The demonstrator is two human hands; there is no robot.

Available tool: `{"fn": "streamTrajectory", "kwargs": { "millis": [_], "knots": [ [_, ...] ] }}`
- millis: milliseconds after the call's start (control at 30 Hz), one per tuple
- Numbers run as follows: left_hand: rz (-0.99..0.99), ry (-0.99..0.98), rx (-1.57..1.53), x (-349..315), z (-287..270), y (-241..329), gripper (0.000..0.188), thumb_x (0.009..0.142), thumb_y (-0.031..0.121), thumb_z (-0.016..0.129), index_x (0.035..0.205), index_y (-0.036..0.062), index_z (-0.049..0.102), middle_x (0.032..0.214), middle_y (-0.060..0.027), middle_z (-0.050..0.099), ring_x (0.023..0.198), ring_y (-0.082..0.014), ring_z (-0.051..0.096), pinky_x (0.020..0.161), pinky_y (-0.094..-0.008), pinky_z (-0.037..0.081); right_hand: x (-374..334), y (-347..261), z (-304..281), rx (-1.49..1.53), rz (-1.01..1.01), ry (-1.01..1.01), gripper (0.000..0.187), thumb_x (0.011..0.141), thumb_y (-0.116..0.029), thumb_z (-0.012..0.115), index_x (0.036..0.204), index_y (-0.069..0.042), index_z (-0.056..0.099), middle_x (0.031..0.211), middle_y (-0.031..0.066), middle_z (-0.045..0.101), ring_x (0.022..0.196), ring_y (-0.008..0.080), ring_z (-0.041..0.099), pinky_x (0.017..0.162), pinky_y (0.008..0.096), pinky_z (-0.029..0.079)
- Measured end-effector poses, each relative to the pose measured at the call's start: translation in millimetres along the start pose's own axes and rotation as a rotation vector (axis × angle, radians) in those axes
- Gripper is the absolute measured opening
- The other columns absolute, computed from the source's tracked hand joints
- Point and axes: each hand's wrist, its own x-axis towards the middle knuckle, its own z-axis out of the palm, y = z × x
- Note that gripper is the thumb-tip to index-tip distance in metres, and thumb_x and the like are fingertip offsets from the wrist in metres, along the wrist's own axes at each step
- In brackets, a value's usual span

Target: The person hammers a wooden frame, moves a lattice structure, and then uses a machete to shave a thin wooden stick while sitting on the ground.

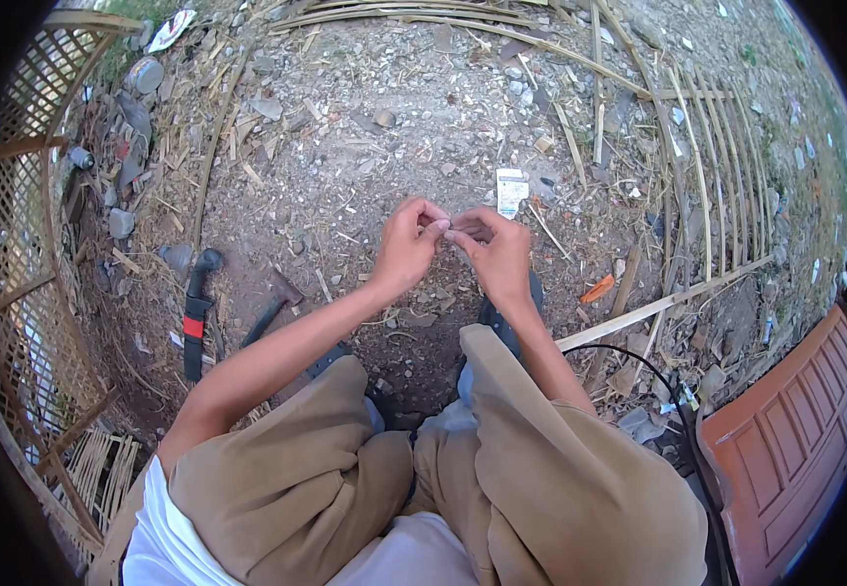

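My left hand [409, 242] and my right hand [495, 249] meet in front of me above bare, stony ground. Their fingertips pinch together on something very small [446, 230], too small to tell what it is. I am squatting, with my knees in tan trousers [345, 459] below the hands.
A black and red tool handle [196, 313] and a hammer [272, 305] lie on the ground at the left. A bamboo lattice panel [23, 244] stands at the far left. Split bamboo strips [712, 186] lie at the right, and a reddish-brown panelled door [800, 420] at the lower right. A black cable [658, 376] curves by my right knee.
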Motion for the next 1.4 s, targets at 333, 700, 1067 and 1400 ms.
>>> {"fn": "streamTrajectory", "kwargs": {
  "millis": [333, 700, 1067, 1400],
  "knots": [
    [-0.082, 0.162, -0.027, -10, -59, -4, 0.018, 0.101, 0.012, 0.073, 0.116, 0.0016, 0.074, 0.110, -0.0074, 0.066, 0.085, -0.0125, 0.066, 0.071, -0.0313, 0.054, 58, -6, 44, 0.034, -0.048, -0.007, 0.018, 0.088, 0.000, 0.083, 0.104, 0.003, 0.075, 0.091, 0.0130, 0.081, 0.081, 0.0190, 0.079, 0.075, 0.0323, 0.062],
    [-0.269, 0.269, 0.093, -82, -128, -56, 0.022, 0.104, 0.023, 0.072, 0.112, 0.0028, 0.074, 0.091, -0.0044, 0.073, 0.078, -0.0118, 0.066, 0.070, -0.0326, 0.052, 161, -4, 59, -0.406, -0.508, 0.040, 0.031, 0.084, 0.004, 0.080, 0.115, 0.001, 0.077, 0.101, 0.0206, 0.074, 0.086, 0.0341, 0.074, 0.081, 0.0430, 0.059],
    [-0.371, 0.249, 0.144, -141, -166, -95, 0.022, 0.104, 0.023, 0.070, 0.109, 0.0017, 0.074, 0.090, -0.0058, 0.074, 0.081, -0.0135, 0.069, 0.076, -0.0335, 0.054, 161, 26, 71, -0.609, -0.612, 0.035, 0.017, 0.088, -0.004, 0.078, 0.104, -0.005, 0.082, 0.100, 0.0134, 0.069, 0.101, 0.0340, 0.065, 0.090, 0.0446, 0.054],
    [-0.389, 0.244, 0.176, -136, -165, -93, 0.022, 0.104, 0.023, 0.070, 0.109, 0.0020, 0.074, 0.089, -0.0059, 0.074, 0.081, -0.0144, 0.070, 0.076, -0.0340, 0.054, 173, 21, 66, -0.657, -0.698, 0.006, 0.013, 0.085, -0.004, 0.080, 0.098, -0.003, 0.076, 0.097, 0.0120, 0.066, 0.098, 0.0332, 0.063, 0.088, 0.0457, 0.054]
  ]
}}
